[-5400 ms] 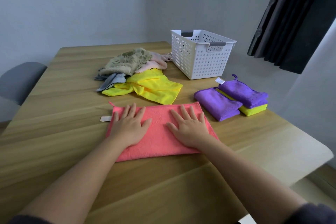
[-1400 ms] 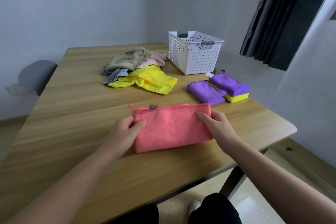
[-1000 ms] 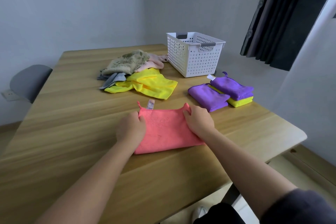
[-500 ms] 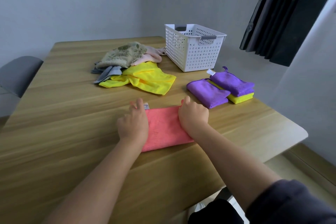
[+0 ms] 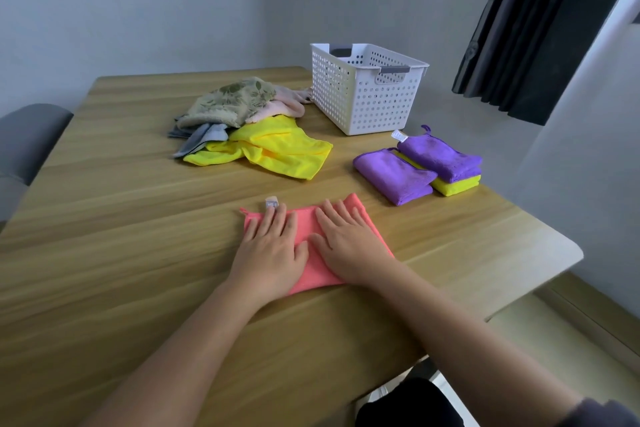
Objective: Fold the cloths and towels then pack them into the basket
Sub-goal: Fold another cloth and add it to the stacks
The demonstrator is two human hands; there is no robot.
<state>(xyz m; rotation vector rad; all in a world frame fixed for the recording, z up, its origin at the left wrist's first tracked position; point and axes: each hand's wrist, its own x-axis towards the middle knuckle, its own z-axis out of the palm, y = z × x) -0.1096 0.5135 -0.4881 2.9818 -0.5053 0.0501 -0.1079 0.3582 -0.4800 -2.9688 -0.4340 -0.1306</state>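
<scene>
A folded pink cloth point(image 5: 308, 229) lies on the wooden table point(image 5: 121, 236) in front of me. My left hand point(image 5: 272, 250) and my right hand point(image 5: 346, 246) press flat on it with straight fingers, side by side. Behind it a yellow cloth point(image 5: 277, 149) lies crumpled beside a heap of unfolded cloths point(image 5: 235, 104). To the right sit folded purple cloths point(image 5: 394, 173) and a purple one stacked on a yellow-green one point(image 5: 446, 166). The white perforated basket point(image 5: 363, 90) stands at the back; I see nothing inside it.
A grey chair point(image 5: 27, 139) stands at the table's left side. The table's right edge and rounded corner point(image 5: 568, 253) are close to the folded stacks. A dark curtain point(image 5: 540, 28) hangs at the upper right.
The pink cloth has been folded in half to a smaller square. Both hands went from gripping its edges to lying flat on top of it.
</scene>
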